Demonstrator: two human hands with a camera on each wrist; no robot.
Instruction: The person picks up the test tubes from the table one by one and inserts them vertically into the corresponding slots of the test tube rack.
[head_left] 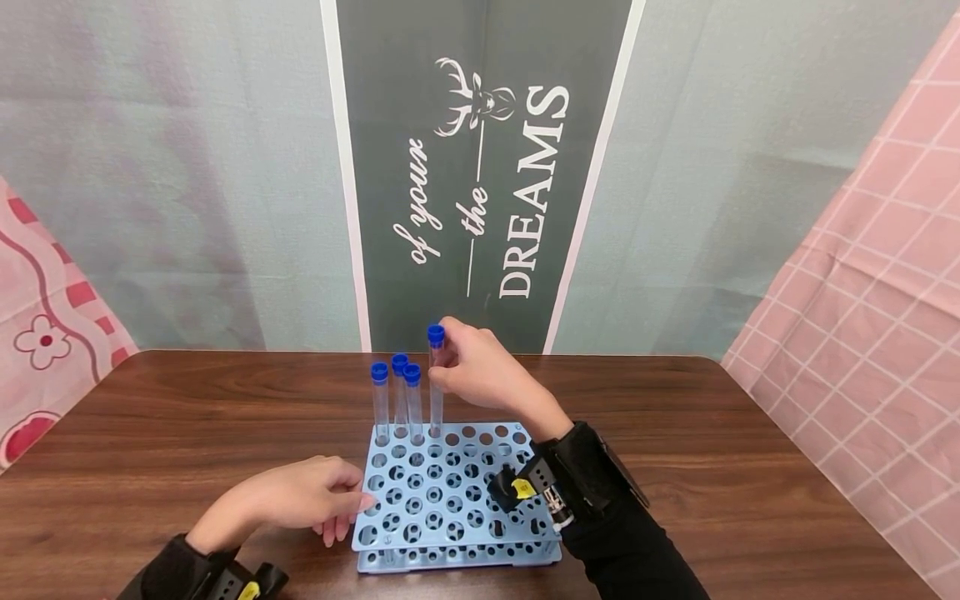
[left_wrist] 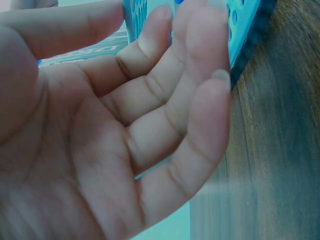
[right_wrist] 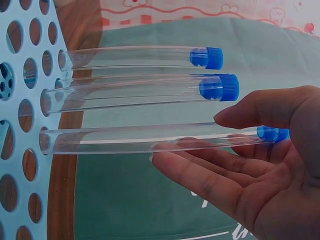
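My right hand (head_left: 480, 362) pinches a clear test tube (right_wrist: 110, 140) with a blue cap between thumb and fingers. This tube stands upright, its lower end at a hole in the back row of the light blue test tube rack (head_left: 453, 546). Its cap is higher than those of three other blue-capped tubes (head_left: 380, 400), which stand at the rack's back left corner. My left hand (head_left: 307, 496) holds the rack's left edge, thumb at the top plate. In the left wrist view, the curved fingers (left_wrist: 207, 115) reach the gap between the plates.
The rack rests on a dark brown wooden table (head_left: 675, 467), with many round holes across its top plate. Behind the table hangs a grey-green cloth (head_left: 247, 208) with white lettering. Pink patterned cloths (head_left: 885, 300) hang at both sides.
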